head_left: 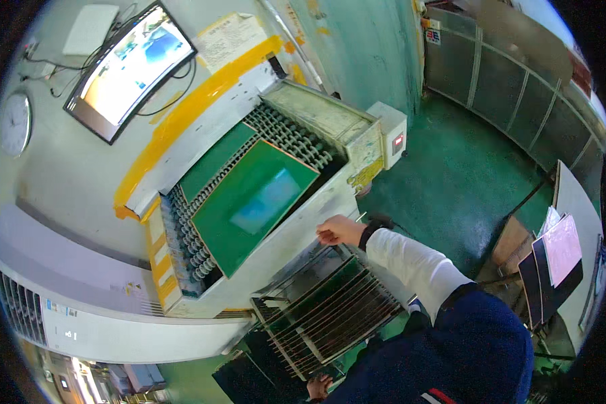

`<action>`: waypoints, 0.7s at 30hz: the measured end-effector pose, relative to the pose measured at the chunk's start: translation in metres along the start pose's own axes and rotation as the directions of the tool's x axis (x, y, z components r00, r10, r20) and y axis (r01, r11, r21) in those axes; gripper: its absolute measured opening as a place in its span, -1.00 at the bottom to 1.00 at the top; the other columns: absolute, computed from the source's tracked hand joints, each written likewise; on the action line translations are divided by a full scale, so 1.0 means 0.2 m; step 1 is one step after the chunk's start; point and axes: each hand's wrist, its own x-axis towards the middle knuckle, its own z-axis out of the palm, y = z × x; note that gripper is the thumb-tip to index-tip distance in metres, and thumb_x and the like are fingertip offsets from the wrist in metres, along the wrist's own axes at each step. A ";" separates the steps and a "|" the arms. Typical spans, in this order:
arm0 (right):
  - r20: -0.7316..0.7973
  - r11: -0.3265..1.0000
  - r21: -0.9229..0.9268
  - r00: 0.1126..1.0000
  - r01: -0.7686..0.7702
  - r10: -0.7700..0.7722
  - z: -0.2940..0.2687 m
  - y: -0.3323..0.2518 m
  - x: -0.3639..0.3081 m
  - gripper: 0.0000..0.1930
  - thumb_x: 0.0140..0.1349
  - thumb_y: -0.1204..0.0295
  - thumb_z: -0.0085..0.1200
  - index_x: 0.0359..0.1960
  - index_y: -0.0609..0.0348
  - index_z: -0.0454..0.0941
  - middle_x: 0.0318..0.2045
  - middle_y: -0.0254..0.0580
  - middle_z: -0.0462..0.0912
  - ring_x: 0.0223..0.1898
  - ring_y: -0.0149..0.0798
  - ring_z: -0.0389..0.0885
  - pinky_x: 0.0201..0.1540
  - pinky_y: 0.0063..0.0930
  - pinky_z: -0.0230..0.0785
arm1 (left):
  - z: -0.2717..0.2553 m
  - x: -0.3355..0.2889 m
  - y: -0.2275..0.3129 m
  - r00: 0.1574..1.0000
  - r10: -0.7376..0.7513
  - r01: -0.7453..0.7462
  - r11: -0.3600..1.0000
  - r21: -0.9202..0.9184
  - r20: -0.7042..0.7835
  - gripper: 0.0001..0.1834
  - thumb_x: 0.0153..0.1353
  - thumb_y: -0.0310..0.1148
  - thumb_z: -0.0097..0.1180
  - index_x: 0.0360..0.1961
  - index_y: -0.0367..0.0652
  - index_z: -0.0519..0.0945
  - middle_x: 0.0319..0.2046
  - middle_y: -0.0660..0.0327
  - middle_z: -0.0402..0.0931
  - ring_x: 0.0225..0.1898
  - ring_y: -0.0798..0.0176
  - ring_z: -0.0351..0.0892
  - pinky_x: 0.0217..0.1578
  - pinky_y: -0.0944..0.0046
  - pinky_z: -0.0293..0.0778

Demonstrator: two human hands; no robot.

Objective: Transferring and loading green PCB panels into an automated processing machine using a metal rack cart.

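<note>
My right hand (339, 231), fingers curled in, hovers by the front wall of a roller conveyor machine (276, 252); nothing shows in it. On the machine's rollers lies a green rectangular panel (239, 202) with a thin pale edge and a bright reflection. A second green panel (215, 161) is behind it, partly under the machine's far wall. My left hand (320, 386) is at the lower edge, beside the near end of a slotted rack (330, 310). Its fingers are bent, and what they grip, if anything, is hidden. Dark panels appear to stand in the rack.
A control box (388, 138) is fixed to the machine's right end. A lit screen (131, 67) and a clock (16, 124) hang on the wall. At left stands a white air conditioner (135, 330). Boards and a pink sheet (562, 249) lean at right. The floor (464, 155) is green.
</note>
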 end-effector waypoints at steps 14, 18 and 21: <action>-0.623 0.954 0.002 0.746 0.300 -0.234 -1.71 -0.29 -0.31 -0.87 0.12 0.39 0.10 -0.52 0.14 0.49 -0.61 -0.24 0.56 -0.65 -0.32 0.48 -0.65 -0.46 0.23 | 0.93 -0.83 0.26 0.559 0.791 -0.465 0.548 0.695 -0.248 -0.49 0.13 -0.36 0.18 0.10 -0.19 0.34 -0.08 0.04 0.25 -0.23 0.17 0.28 -0.23 0.00 0.29; -0.687 0.954 0.035 0.701 0.297 -0.192 -1.69 -0.40 -0.26 -0.85 0.14 0.34 0.12 -0.42 0.12 0.48 -0.58 -0.23 0.57 -0.63 -0.35 0.47 -0.66 -0.47 0.17 | 1.31 -1.09 0.31 0.387 0.918 -0.302 0.038 0.953 0.087 -0.23 -0.01 -0.15 0.32 0.22 -0.09 0.27 0.17 -0.12 0.14 0.12 -0.13 0.19 0.01 -0.19 0.19; -0.691 0.943 0.081 0.700 0.323 -0.181 -1.80 -0.41 -0.22 -0.76 0.19 0.22 0.13 -0.31 0.10 0.45 -0.51 -0.23 0.60 -0.58 -0.37 0.48 -0.64 -0.48 0.15 | 1.51 -1.06 0.33 0.449 0.800 -0.383 -0.231 0.894 0.399 -0.01 -0.13 0.03 0.37 0.31 -0.02 0.17 0.29 -0.13 -0.01 0.28 -0.25 -0.03 0.16 -0.23 0.04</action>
